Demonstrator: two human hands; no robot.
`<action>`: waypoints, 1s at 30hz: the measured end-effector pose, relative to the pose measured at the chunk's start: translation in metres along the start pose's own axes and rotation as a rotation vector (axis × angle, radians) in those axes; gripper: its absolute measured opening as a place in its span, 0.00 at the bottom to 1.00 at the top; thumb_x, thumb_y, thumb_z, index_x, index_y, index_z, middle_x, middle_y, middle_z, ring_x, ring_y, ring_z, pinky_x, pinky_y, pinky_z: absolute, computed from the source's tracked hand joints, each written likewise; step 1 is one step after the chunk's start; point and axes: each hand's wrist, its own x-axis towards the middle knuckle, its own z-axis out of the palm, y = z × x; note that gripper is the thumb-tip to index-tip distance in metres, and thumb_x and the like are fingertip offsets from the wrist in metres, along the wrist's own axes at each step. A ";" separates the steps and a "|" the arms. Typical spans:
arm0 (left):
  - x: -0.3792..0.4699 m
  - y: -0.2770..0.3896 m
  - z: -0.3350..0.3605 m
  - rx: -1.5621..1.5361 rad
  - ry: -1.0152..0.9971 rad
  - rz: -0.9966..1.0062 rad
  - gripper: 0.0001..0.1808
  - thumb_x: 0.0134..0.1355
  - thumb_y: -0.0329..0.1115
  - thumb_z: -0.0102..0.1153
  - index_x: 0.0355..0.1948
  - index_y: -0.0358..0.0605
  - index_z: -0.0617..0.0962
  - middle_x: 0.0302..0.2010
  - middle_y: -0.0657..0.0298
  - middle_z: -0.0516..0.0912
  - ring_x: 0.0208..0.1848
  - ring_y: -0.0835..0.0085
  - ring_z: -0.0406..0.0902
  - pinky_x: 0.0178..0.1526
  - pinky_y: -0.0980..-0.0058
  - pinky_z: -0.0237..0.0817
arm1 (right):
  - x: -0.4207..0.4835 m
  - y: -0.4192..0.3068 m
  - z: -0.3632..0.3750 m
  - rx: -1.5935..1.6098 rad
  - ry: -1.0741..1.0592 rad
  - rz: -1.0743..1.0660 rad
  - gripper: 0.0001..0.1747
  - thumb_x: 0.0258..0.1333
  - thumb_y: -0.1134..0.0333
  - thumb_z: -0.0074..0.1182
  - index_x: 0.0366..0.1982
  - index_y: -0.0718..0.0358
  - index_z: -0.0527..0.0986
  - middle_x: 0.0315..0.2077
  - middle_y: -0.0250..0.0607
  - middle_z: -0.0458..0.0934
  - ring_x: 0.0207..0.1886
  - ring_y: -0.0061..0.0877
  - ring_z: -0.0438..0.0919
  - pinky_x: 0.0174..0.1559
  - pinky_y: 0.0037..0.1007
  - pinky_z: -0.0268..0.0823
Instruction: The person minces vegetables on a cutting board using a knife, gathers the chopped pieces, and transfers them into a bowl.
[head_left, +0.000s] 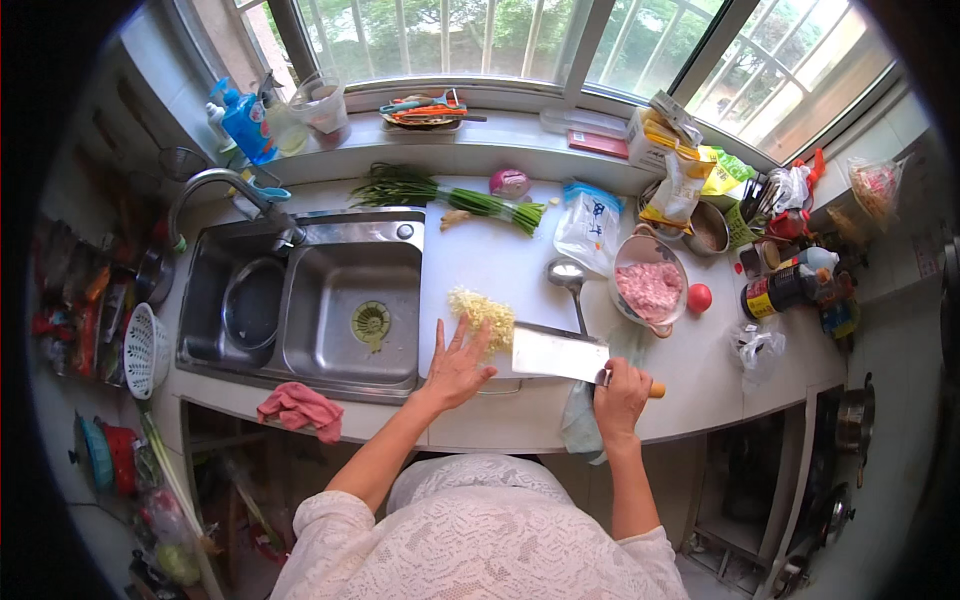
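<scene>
A heap of finely chopped pale yellow food (484, 319) lies on a white cutting board (480, 255). My left hand (459, 367) has its fingers spread over the heap's lower edge; whether it touches is hard to tell. The wooden handle of a cleaver (559, 354) is in my right hand (624, 394), and its broad blade lies flat beside the heap's right side. Further back on the board are a bundle of green chives or similar stalks (491, 206), a piece of ginger (454, 218) and a purple onion (510, 183). A metal ladle (568, 277) rests right of the board.
A double steel sink (352, 394) adjoins the board's left side. To the right stand a bowl of minced meat (649, 289), a tomato (699, 298), a plastic bag (589, 225) and several bottles. A pink cloth (301, 411) and a pale cloth (581, 420) hang at the counter's front edge.
</scene>
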 end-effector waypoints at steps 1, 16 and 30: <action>-0.002 -0.004 0.003 -0.056 0.099 -0.022 0.48 0.64 0.69 0.24 0.72 0.39 0.47 0.72 0.56 0.53 0.76 0.55 0.33 0.71 0.48 0.15 | -0.002 0.000 -0.002 -0.003 0.000 0.004 0.08 0.47 0.72 0.56 0.32 0.59 0.72 0.23 0.40 0.74 0.32 0.36 0.74 0.43 0.38 0.62; 0.050 -0.047 0.032 -0.101 0.405 -0.154 0.37 0.69 0.52 0.40 0.68 0.32 0.55 0.69 0.44 0.56 0.72 0.51 0.49 0.73 0.58 0.37 | -0.018 -0.072 0.035 0.329 -0.355 0.012 0.17 0.56 0.67 0.54 0.48 0.62 0.74 0.27 0.51 0.78 0.30 0.46 0.78 0.34 0.43 0.69; 0.053 0.004 0.049 -0.215 0.588 -0.240 0.49 0.58 0.56 0.58 0.66 0.28 0.54 0.67 0.41 0.55 0.71 0.47 0.50 0.71 0.55 0.42 | -0.072 -0.076 0.080 1.322 -0.377 1.102 0.10 0.64 0.63 0.48 0.28 0.58 0.67 0.19 0.30 0.70 0.17 0.16 0.69 0.18 0.21 0.65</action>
